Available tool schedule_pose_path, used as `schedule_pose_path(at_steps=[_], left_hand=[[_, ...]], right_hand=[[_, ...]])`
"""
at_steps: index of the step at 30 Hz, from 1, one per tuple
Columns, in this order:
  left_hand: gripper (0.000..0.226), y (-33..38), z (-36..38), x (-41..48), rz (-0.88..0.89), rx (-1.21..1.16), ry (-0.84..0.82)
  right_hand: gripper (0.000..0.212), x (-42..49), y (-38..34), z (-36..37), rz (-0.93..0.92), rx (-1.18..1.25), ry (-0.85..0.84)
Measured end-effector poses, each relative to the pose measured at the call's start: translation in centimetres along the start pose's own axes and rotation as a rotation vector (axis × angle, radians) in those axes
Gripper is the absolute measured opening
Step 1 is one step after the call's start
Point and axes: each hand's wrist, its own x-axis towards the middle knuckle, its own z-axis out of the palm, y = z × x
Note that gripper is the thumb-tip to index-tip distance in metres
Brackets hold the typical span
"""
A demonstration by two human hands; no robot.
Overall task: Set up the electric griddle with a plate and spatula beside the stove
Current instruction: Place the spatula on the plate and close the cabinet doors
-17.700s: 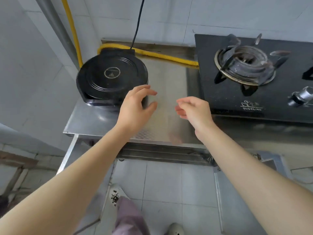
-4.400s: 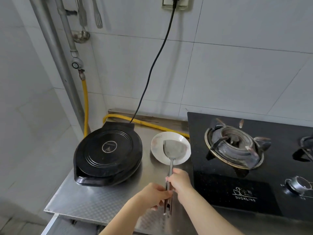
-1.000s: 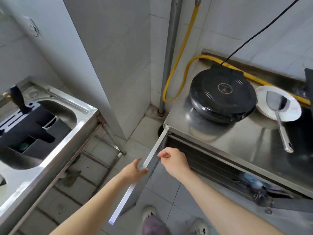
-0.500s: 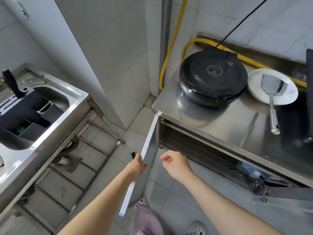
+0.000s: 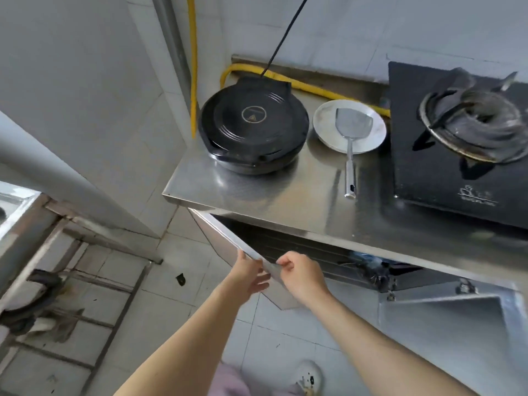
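Observation:
The black electric griddle (image 5: 253, 124) sits closed on the steel counter (image 5: 285, 201), its cord running up the wall. A white plate (image 5: 368, 138) lies between it and the black gas stove (image 5: 457, 144). A metal spatula (image 5: 351, 150) rests with its blade on the plate and its handle pointing toward me. Below the counter, a steel cabinet door (image 5: 228, 247) stands partly swung out. My left hand (image 5: 248, 274) presses flat on the door's outer face near its top edge. My right hand (image 5: 300, 277) pinches the same edge from the inner side.
A yellow gas hose (image 5: 193, 67) and a grey pipe run down the wall corner behind the griddle. A second cabinet door (image 5: 445, 315) hangs open at the lower right. A sink stand's steel frame (image 5: 34, 238) fills the left. My shoe (image 5: 307, 375) is on the tiled floor.
The cabinet door has swung in toward the cabinet, and my right hand has closed on its edge beside my left. My view has turned right; the stove burner is back in sight.

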Motion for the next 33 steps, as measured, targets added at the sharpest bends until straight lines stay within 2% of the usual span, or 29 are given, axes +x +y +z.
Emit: schedule_pose_path(at_steps=[5, 13, 15, 17, 21, 24, 25, 26, 27, 30, 33], left_hand=[[0.056, 1.7, 3.4, 2.1, 0.052, -0.146, 0.035], [0.069, 2.7, 5.8, 5.1, 0.150, -0.359, 0.114], [0.076, 1.8, 5.2, 5.7, 0.132, -0.460, 0.115], [0.073, 1.4, 4.8, 6.0, 0.140, -0.448, 0.103], [0.048, 2.2, 6.6, 6.5, 0.183, -0.304, 0.053], [0.041, 2.8, 7.4, 7.2, 0.186, -0.229, 0.078], [0.041, 2.6, 7.4, 7.3, 0.191, -0.164, 0.070], [0.040, 2.3, 7.9, 7.1, 0.190, -0.088, 0.060], [0.039, 2.0, 8.3, 6.9, 0.184, -0.030, 0.063], [0.028, 0.9, 12.8, 5.0, 0.156, 0.212, 0.013], [0.042, -1.2, 20.2, 1.9, 0.285, 0.651, -0.224]], right_hand=[[0.038, 1.0, 4.3, -2.7, 0.093, -0.026, 0.057], [0.062, 1.1, 6.3, -3.8, 0.068, -0.079, 0.147], [0.057, 0.5, 6.5, -3.4, 0.134, 0.011, 0.253], [0.046, 0.0, 6.7, -3.3, 0.230, 0.140, 0.362], [0.037, -0.9, 8.6, -4.0, 0.283, 0.202, 0.366], [0.033, -0.9, 10.5, -5.8, 0.300, 0.218, 0.369], [0.038, -0.9, 11.3, -6.2, 0.320, 0.226, 0.391], [0.013, -1.2, 12.0, -6.9, 0.325, 0.224, 0.386], [0.025, -1.3, 12.6, -7.3, 0.337, 0.231, 0.418], [0.035, -2.8, 14.4, -8.7, 0.375, 0.246, 0.455], [0.035, -5.0, 16.9, -10.7, 0.421, 0.307, 0.532]])
